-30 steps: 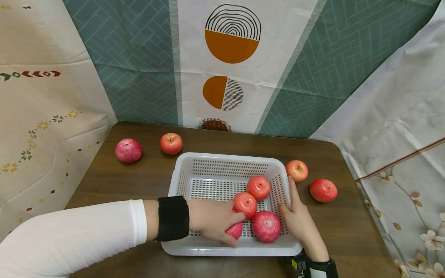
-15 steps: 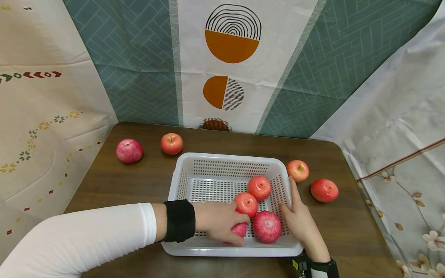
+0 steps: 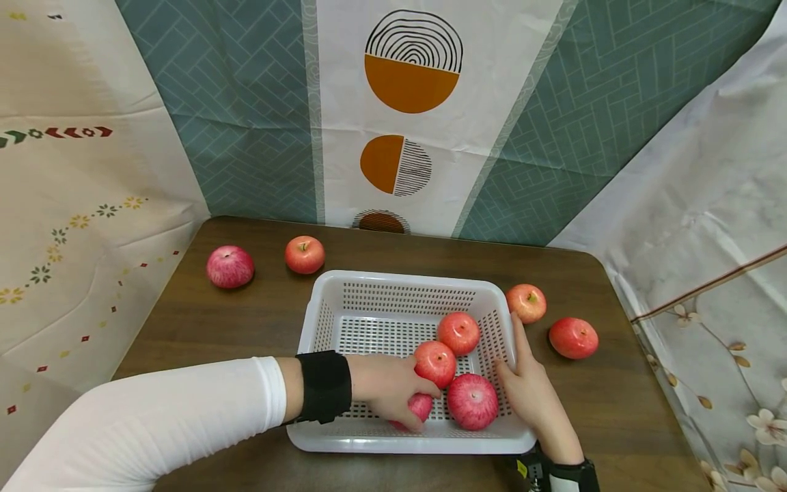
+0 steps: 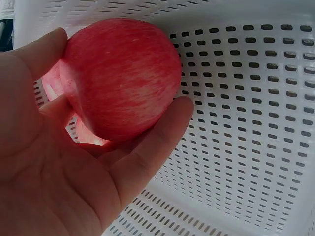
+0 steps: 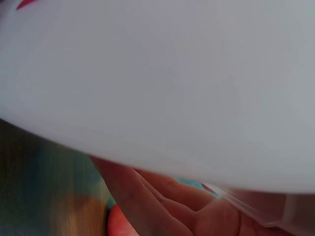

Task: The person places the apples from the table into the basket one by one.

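Note:
In the head view, my left hand (image 3: 390,388) reaches into a white plastic basket (image 3: 399,445) and holds a dark red apple (image 3: 421,407) low in its front half. The left wrist view shows the fingers and thumb curled round this apple (image 4: 125,78), its far side hidden. Right beside it lie a lighter red apple (image 3: 434,364) and a striped dark red apple (image 3: 472,402); another red apple (image 3: 458,333) sits behind them. My right hand (image 3: 535,389) grips the basket's right rim, thumb inside and fingers outside. The basket wall fills most of the right wrist view.
Outside the basket on the brown wooden table (image 3: 184,328) are a dark red apple (image 3: 230,266) and a lighter apple (image 3: 304,255) at back left. Two more, a pale red apple (image 3: 526,303) and a red apple (image 3: 574,337), lie right of the basket. Patterned cloth (image 3: 258,137) hangs behind.
My left hand and the apple it holds have shifted slightly to the right over the second, with a small drift back left at the end. The right hand and basket stay in place.

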The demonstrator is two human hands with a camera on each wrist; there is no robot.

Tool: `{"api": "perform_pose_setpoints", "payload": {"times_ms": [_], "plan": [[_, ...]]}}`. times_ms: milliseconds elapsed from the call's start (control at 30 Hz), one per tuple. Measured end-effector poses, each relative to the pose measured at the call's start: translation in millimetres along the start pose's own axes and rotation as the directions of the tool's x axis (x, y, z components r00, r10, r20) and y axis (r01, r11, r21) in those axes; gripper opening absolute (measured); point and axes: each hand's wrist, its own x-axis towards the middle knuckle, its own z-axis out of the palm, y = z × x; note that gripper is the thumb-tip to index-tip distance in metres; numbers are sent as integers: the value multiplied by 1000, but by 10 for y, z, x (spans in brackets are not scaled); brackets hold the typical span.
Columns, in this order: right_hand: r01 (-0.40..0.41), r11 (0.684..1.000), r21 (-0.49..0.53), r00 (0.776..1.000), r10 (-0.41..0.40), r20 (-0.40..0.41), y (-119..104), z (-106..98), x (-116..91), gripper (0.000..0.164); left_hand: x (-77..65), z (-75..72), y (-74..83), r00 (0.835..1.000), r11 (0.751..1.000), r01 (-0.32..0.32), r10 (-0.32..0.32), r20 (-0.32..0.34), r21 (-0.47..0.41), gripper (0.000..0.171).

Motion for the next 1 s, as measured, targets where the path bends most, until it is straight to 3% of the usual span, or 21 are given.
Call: {"api": "perform_pose_setpoints", "payload": {"times_ms": [567,1000], "plan": [[-6,1000,1,1000,6,0,3,-2,2,86,-21,-28,-53,998,998,28,-25,52,-62,69],[2,1000,4,1000,-2,-7,-2,3,-6,85,-21,-17,-69,999,992,-18,23,36,-124,75]]}}
